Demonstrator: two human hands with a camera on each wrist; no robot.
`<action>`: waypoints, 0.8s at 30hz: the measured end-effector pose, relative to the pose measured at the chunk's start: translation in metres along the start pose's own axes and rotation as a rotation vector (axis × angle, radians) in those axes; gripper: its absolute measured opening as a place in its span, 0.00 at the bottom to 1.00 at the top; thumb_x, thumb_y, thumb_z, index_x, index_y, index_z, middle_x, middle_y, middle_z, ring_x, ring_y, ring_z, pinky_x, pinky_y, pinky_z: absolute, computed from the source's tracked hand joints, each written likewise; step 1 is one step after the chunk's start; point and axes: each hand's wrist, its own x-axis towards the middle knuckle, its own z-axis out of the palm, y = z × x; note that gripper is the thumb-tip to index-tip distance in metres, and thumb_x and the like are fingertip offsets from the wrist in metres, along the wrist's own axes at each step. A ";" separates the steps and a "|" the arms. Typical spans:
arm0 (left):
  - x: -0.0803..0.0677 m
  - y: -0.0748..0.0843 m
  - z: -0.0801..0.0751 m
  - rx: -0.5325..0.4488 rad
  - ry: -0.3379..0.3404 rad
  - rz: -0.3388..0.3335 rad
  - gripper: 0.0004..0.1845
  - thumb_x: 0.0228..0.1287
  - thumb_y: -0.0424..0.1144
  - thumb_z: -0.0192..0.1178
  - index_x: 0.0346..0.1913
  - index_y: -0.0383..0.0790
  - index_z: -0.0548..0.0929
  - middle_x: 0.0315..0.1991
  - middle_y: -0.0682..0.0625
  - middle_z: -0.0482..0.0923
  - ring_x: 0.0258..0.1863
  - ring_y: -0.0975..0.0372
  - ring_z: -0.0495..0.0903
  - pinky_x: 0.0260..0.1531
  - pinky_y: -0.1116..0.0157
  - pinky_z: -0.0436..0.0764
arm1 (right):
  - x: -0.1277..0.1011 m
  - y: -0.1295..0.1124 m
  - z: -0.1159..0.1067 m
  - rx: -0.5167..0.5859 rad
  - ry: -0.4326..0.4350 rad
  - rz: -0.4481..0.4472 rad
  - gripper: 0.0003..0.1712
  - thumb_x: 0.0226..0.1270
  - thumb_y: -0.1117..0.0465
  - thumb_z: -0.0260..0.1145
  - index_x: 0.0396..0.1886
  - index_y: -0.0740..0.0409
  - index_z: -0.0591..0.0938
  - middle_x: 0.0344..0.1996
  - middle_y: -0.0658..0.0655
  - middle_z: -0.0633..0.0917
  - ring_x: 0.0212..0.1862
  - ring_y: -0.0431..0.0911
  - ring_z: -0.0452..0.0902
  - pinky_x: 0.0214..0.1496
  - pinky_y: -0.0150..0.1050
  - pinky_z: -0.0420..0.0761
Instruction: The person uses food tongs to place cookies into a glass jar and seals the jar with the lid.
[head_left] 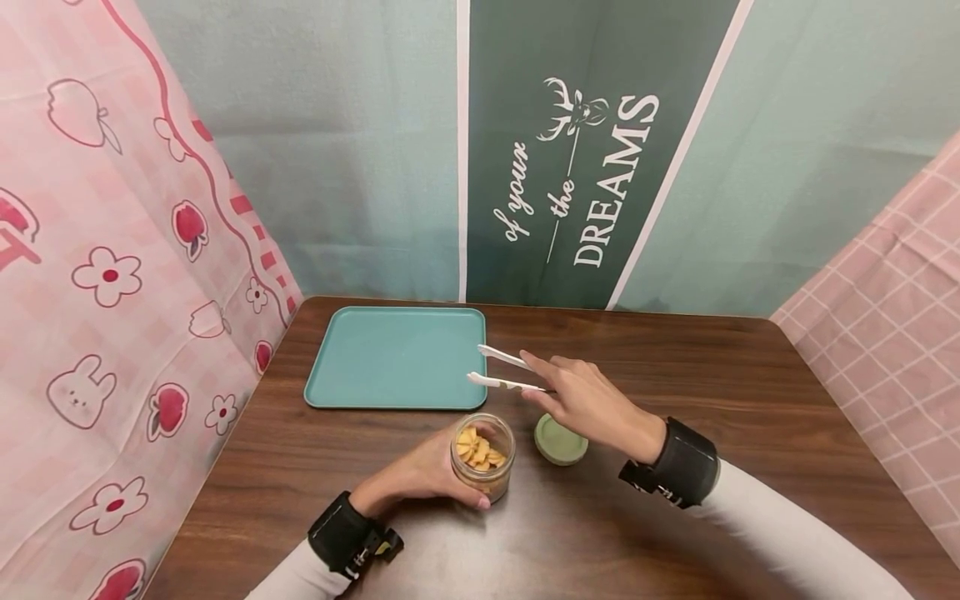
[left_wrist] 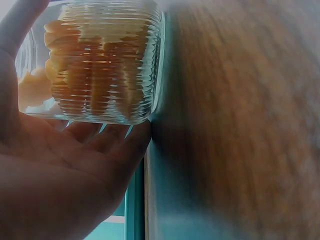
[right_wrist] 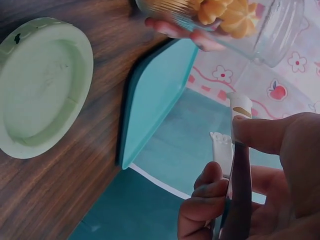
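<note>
My left hand (head_left: 435, 468) grips a ribbed glass jar (head_left: 495, 483) from its left side, thumb in front and fingers behind. Inside the jar are several yellow flower-shaped cookies (head_left: 478, 450), also visible through the glass in the left wrist view. Above the table, my right hand (head_left: 588, 400) holds a pair of tongs (head_left: 504, 358) with white tips, pinched between thumb and fingers. The tongs' tips are spread apart with nothing between them, pointing left near the tray's right edge. In the right wrist view the tongs' metal arms (right_wrist: 237, 195) show.
A teal tray (head_left: 401, 358) lies at the back left of the wooden table (head_left: 712, 392). Below my right hand sits a round green lid (head_left: 561, 440), right of the jar. Patterned curtains (head_left: 360, 150) stand behind the table and at both sides.
</note>
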 end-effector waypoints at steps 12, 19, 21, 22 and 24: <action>-0.001 -0.001 0.000 0.018 0.003 -0.012 0.48 0.44 0.40 0.87 0.69 0.36 0.74 0.63 0.47 0.79 0.62 0.61 0.77 0.69 0.63 0.73 | 0.006 0.009 0.015 -0.009 -0.037 0.016 0.33 0.75 0.52 0.72 0.72 0.64 0.78 0.26 0.51 0.80 0.23 0.36 0.67 0.23 0.31 0.68; 0.000 -0.001 0.001 0.017 0.006 0.000 0.48 0.44 0.40 0.87 0.69 0.37 0.74 0.63 0.48 0.79 0.63 0.60 0.77 0.70 0.63 0.73 | 0.011 0.013 0.021 -0.026 -0.031 -0.004 0.32 0.75 0.53 0.72 0.71 0.66 0.79 0.29 0.56 0.84 0.23 0.38 0.70 0.23 0.33 0.71; 0.000 -0.001 0.000 0.013 0.003 -0.003 0.48 0.43 0.40 0.87 0.69 0.36 0.73 0.63 0.47 0.79 0.63 0.59 0.77 0.70 0.62 0.73 | 0.012 0.014 0.022 -0.026 -0.036 -0.005 0.32 0.75 0.53 0.72 0.71 0.66 0.78 0.29 0.57 0.85 0.23 0.38 0.70 0.23 0.33 0.71; 0.000 -0.001 0.000 0.011 0.002 -0.007 0.48 0.43 0.40 0.88 0.69 0.36 0.73 0.64 0.47 0.79 0.63 0.59 0.78 0.70 0.63 0.73 | 0.013 0.015 0.023 -0.027 -0.042 -0.003 0.32 0.75 0.53 0.72 0.71 0.66 0.78 0.29 0.57 0.84 0.23 0.38 0.71 0.22 0.33 0.72; 0.000 -0.001 -0.001 0.010 -0.003 -0.012 0.49 0.43 0.40 0.88 0.69 0.36 0.73 0.64 0.46 0.79 0.64 0.57 0.78 0.70 0.62 0.73 | 0.015 0.016 0.026 -0.029 -0.054 0.003 0.32 0.75 0.53 0.72 0.71 0.65 0.78 0.29 0.57 0.85 0.24 0.39 0.74 0.23 0.34 0.74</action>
